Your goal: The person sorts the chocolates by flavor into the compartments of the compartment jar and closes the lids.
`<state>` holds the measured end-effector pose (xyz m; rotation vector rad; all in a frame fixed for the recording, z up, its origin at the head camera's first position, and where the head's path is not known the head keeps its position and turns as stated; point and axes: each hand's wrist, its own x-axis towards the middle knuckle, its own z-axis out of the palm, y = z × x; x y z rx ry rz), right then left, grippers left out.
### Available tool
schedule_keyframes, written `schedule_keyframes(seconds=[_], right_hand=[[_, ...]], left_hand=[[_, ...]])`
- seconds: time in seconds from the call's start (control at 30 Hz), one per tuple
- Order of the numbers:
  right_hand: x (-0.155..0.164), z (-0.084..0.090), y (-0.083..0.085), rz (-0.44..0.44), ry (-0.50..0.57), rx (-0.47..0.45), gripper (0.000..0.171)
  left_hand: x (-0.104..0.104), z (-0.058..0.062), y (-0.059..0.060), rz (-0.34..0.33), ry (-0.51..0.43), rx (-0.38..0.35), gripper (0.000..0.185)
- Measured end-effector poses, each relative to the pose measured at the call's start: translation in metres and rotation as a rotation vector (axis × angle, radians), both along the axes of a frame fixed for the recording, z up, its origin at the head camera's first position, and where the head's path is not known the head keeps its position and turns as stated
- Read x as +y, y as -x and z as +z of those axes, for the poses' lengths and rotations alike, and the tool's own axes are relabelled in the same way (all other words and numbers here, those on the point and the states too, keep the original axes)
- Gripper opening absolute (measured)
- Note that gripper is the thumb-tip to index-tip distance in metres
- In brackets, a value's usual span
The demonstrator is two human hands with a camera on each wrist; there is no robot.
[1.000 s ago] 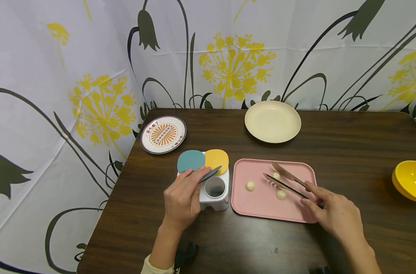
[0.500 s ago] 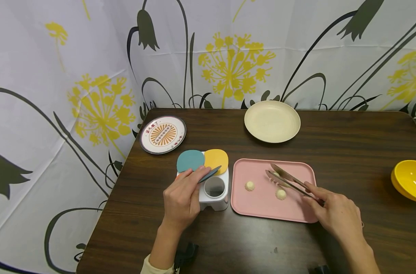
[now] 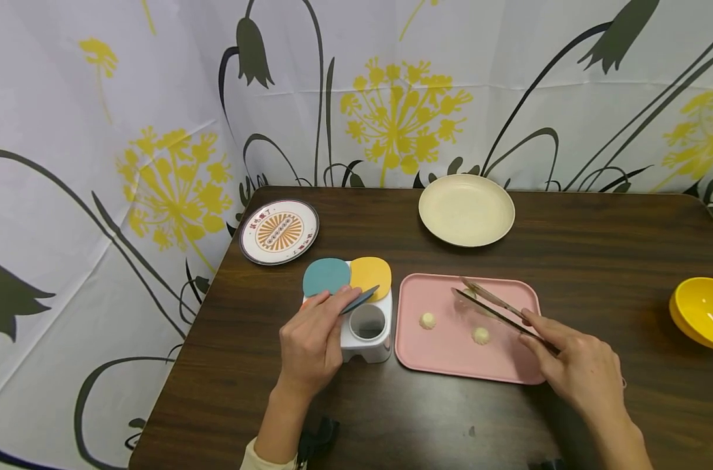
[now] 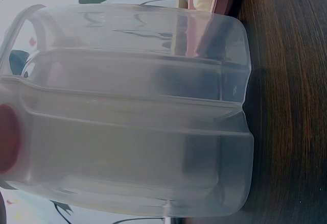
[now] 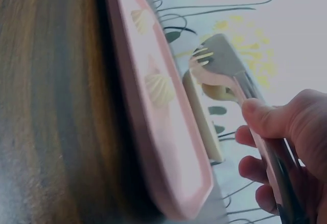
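My left hand holds up the dark blue lid of a white seasoning box, so one round compartment lies uncovered. The left wrist view shows the box's translucent side close up. My right hand grips metal tongs above the pink tray. A small pale shell-shaped piece shows between the tongs' tips, partly hidden. Two similar ridged pieces lie on the tray, one at left and another nearer the front. The right wrist view shows the tongs' forked tip raised over the tray.
A cream plate stands behind the tray, and a patterned white plate at the back left. Far right is a yellow bowl. Teal and yellow lids cover other compartments. A flowered curtain hangs behind the table.
The tongs' tips have drawn closer together around the pale piece and shifted slightly to the left. My left hand and the raised lid have stayed in place.
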<state>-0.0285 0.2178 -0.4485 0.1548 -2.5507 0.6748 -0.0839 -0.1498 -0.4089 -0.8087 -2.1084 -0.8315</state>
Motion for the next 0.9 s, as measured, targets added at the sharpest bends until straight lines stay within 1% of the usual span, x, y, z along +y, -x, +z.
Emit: schedule_keyframes(seconds=[0.1, 0.17, 0.27, 0.3, 0.4, 0.47, 0.6, 0.67, 0.77, 0.9], right_hand=[[-0.002, 0.005, 0.000, 0.034, 0.000, 0.061, 0.050], [-0.004, 0.010, 0.000, 0.061, 0.017, 0.107, 0.049], [-0.011, 0.017, 0.001, 0.114, 0.054, 0.194, 0.037], [-0.014, 0.020, 0.000, 0.135, 0.068, 0.225, 0.035], [-0.028, 0.030, 0.000, 0.209, 0.101, 0.317, 0.043], [-0.037, 0.038, 0.000, 0.259, 0.119, 0.361, 0.042], [-0.056, 0.052, 0.000, 0.357, 0.160, 0.413, 0.037], [-0.065, 0.057, 0.000, 0.390, 0.163, 0.431, 0.037], [-0.075, 0.063, -0.001, 0.436, 0.164, 0.435, 0.036], [-0.084, 0.067, -0.002, 0.486, 0.161, 0.414, 0.036]], left_hand=[[0.000, 0.000, 0.000, 0.000, 0.003, -0.017, 0.033], [0.000, 0.000, 0.000, 0.000, 0.002, -0.019, 0.033], [0.000, 0.000, 0.000, 0.000, 0.000, -0.012, 0.032], [0.000, 0.000, 0.000, 0.001, -0.001, -0.012, 0.032], [0.000, 0.000, 0.000, 0.001, 0.000, -0.009, 0.032], [0.000, 0.000, 0.000, 0.002, 0.002, -0.009, 0.032], [0.000, 0.000, 0.000, 0.003, 0.007, 0.000, 0.032], [0.000, 0.000, 0.000, 0.004, 0.008, 0.007, 0.032], [0.000, 0.000, 0.000, 0.006, 0.008, 0.016, 0.033], [0.000, 0.000, 0.001, 0.005, 0.007, 0.032, 0.033]])
